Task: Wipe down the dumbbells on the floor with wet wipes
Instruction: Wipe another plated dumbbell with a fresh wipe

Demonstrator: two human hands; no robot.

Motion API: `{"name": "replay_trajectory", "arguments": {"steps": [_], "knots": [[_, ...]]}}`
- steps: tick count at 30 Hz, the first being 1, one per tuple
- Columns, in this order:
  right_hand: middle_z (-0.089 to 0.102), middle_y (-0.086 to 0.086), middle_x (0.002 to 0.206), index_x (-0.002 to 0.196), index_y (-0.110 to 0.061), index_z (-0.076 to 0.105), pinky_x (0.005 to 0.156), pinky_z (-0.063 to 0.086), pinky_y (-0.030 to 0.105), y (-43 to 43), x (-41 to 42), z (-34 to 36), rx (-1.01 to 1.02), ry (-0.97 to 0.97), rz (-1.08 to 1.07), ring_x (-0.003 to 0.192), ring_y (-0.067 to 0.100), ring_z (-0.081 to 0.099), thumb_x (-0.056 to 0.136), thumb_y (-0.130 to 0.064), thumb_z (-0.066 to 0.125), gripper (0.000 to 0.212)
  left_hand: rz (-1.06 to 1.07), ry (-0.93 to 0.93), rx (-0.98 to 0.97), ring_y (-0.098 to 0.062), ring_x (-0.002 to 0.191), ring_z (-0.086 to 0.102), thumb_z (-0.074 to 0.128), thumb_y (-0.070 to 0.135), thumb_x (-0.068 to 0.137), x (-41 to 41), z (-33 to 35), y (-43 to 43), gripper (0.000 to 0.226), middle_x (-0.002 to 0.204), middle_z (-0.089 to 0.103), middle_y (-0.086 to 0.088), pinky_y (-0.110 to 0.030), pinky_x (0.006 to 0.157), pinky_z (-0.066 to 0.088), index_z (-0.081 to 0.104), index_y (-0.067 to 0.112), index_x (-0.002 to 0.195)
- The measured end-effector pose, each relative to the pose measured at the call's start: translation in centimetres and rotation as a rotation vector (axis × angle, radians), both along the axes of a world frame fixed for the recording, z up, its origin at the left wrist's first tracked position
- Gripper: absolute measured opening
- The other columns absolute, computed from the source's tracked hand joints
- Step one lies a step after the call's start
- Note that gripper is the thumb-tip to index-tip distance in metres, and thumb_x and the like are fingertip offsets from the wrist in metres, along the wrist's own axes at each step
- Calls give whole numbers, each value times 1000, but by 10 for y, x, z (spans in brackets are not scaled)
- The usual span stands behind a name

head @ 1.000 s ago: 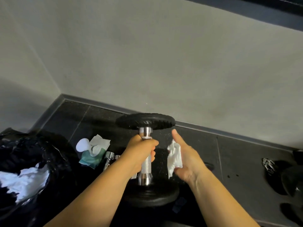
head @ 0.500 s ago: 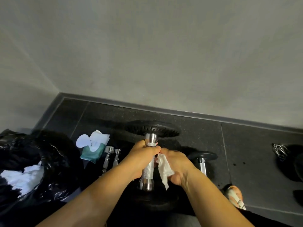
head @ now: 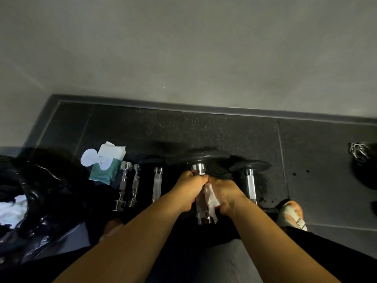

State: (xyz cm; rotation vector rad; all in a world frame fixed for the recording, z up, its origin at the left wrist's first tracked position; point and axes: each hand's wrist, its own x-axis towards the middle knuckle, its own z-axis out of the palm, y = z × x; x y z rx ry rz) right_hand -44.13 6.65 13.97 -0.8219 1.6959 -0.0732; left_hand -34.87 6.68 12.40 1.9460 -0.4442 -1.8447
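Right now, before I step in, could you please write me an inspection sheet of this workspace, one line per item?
Surface: dark speckled floor.
Job's things: dumbbell held upright; white wipe against its handle; opened wipes pack on the left; second dumbbell upright on the right.
Clutter: three bare bars lying side by side; black bag with white waste inside; chain far right.
Grippers: left hand grips the handle; right hand holds the wipe with curled fingers.
Cables: nothing seen.
Surroundings: grey wall; sandalled foot.

Gym corner, dumbbells (head: 250, 176), speckled rubber floor (head: 204, 129)
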Motion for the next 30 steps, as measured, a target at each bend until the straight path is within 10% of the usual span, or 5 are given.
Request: {"name": "replay_trajectory", "arguments": {"steps": [6,11,16,30], "knots": [[54,5,133,127,-14,52,104,41,34,-12,-11,-58,-75,179,552,126,24,49,96,-35,46,38,-123,-11,43,-31,95,67,58,18,86,-12,-43,-15,21,100,71,-15,-47,93,52,65,10,104],[57,17,131,125,-12,54,57,47,19,-13,-17,-106,-59,85,329,120,31,56,97,-19,48,30,-170,-47,81,-32,96,66,55,17,86,-15,-74,-25,25,100,69,-16,-48,93,52,65,9,107],[51,9,138,130,-9,51,101,37,27,-35,-18,-144,19,164,646,128,24,47,98,-27,44,37,-199,-103,93,-35,100,64,49,14,90,-20,-111,-33,24,101,67,-19,-44,93,51,64,5,106],[46,12,143,137,-6,46,111,33,39,-60,-21,-208,151,137,1094,132,29,43,93,-23,55,48,-212,-95,185,-31,100,62,51,15,93,-29,-190,-51,29,107,65,-19,-41,91,50,58,2,118]]}}
